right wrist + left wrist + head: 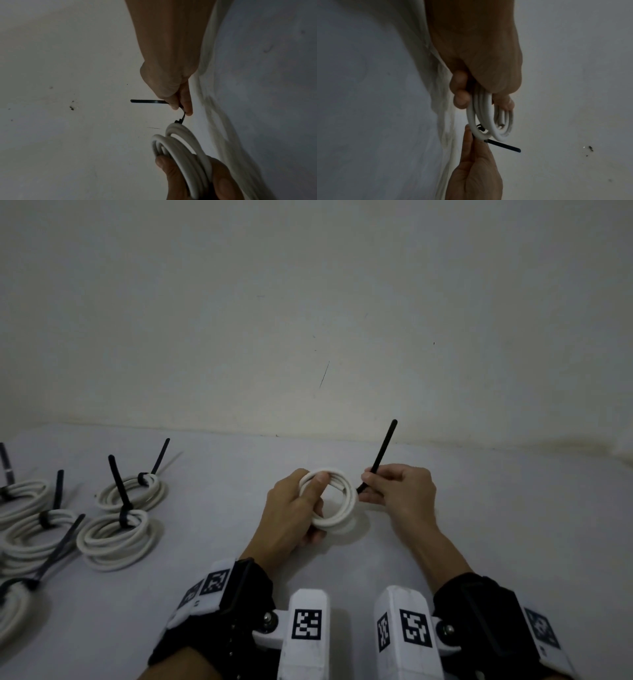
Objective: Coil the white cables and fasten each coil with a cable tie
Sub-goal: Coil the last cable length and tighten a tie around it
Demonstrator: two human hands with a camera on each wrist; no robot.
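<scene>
My left hand [298, 508] grips a small white cable coil [337, 508] above the pale cloth, thumb across its top turns. The same coil [489, 121] hangs from the left fingers in the left wrist view and fills the lower part of the right wrist view, coil [185, 146]. My right hand [394, 484] pinches a black cable tie [380, 453] just right of the coil. The tie's tail points up and away. Its head end [180, 120] sits against the coil's outer turn, tail [147, 101] jutting sideways; tie [503, 146] lies under the coil.
Several white coils with black ties lie at the left, among them one [118, 537] and one [133, 491] behind it. A pale wall [308, 320] rises close behind the cloth-covered surface [479, 525]. Marker-tagged wrist mounts [308, 628] sit at the bottom.
</scene>
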